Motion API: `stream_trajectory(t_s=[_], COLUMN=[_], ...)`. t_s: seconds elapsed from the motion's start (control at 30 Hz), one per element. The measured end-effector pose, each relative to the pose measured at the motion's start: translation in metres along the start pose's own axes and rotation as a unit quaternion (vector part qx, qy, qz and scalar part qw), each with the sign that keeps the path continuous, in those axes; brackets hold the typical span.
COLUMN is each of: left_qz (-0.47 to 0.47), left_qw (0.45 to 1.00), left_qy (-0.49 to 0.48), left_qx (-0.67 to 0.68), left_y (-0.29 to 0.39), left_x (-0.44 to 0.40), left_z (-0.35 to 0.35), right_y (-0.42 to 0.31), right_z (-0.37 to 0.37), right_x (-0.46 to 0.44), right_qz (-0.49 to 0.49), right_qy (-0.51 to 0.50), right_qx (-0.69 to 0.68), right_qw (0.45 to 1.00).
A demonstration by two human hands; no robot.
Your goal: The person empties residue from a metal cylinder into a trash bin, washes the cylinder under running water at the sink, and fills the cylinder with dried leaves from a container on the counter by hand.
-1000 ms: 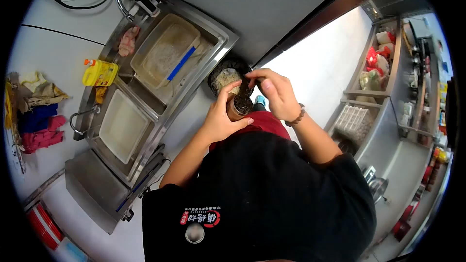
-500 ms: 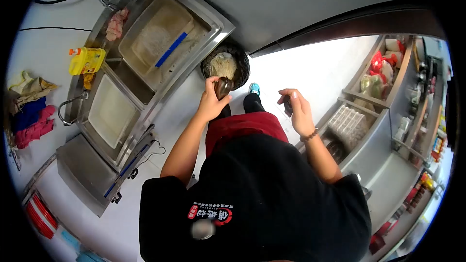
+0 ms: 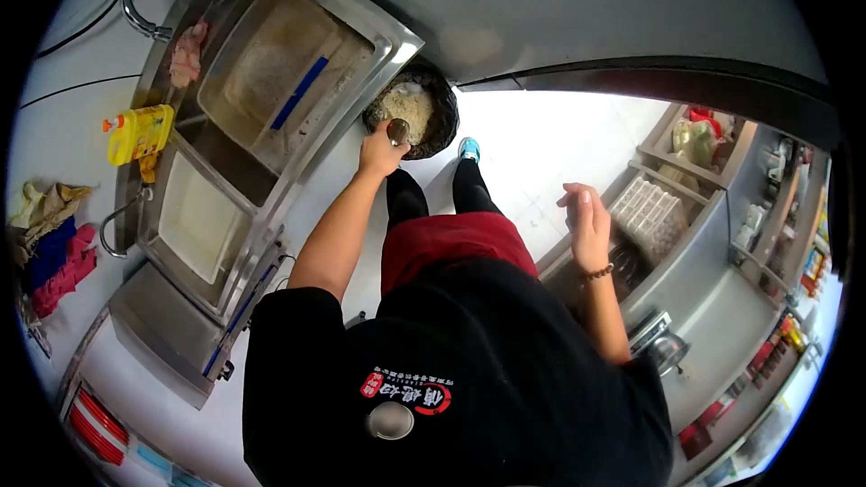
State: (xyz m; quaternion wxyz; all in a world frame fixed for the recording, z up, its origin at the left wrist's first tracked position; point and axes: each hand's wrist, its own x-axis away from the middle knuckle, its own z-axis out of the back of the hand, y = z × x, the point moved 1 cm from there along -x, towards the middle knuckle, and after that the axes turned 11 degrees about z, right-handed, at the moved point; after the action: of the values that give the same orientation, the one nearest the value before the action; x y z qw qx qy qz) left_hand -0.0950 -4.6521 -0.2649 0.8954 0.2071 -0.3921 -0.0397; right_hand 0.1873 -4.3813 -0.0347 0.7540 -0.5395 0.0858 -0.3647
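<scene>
My left hand (image 3: 382, 151) is closed around a dark brown, glossy, rounded object (image 3: 398, 133), whose kind I cannot make out. It is held over the near side of a bin lined with a black bag (image 3: 440, 117). Pale, crumbly waste (image 3: 408, 108) lies inside the bin. My right hand (image 3: 589, 227) is raised on the other side, near the open drawers, with its fingers apart and nothing visible in them. A beaded bracelet (image 3: 597, 272) circles that wrist.
A steel double sink (image 3: 271, 189) stands at left, with a yellow bottle (image 3: 142, 133) on its edge. Cloths (image 3: 59, 243) hang on the wall. At right, an open drawer holds a white egg tray (image 3: 648, 212). A grey panel (image 3: 577, 9) rises beyond the bin.
My left hand has reached forward and slightly left over the bin with the dark object. My right hand has moved right and down; the dark object it held is no longer visible there.
</scene>
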Motion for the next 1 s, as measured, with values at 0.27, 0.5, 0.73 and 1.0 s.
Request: stream_trajectory(t_s=[0.27, 0.5, 0.73, 1.0], left_qz=[0.01, -0.002, -0.009, 0.023], left_qw=[0.992, 0.985, 0.978, 0.981], left_qy=[-0.005, 0.033, 0.002, -0.021], left_qx=[-0.129, -0.168, -0.207, -0.19], left_y=[0.019, 0.005, 0.009, 0.001], left_x=[-0.029, -0.068, -0.066, -0.056], left_z=[-0.002, -0.008, -0.005, -0.015], right_y=[0.003, -0.007, -0.007, -0.006], right_z=[-0.003, 0.002, 0.002, -0.004], right_x=[-0.001, 0.004, 0.008, 0.018], right_qz=[-0.012, -0.004, -0.017, 0.003], right_qy=[0.019, 0.01, 0.026, 0.017], right_qx=[0.003, 0.068, 0.069, 0.107], right_qw=[1.0, 0.998, 0.997, 0.994])
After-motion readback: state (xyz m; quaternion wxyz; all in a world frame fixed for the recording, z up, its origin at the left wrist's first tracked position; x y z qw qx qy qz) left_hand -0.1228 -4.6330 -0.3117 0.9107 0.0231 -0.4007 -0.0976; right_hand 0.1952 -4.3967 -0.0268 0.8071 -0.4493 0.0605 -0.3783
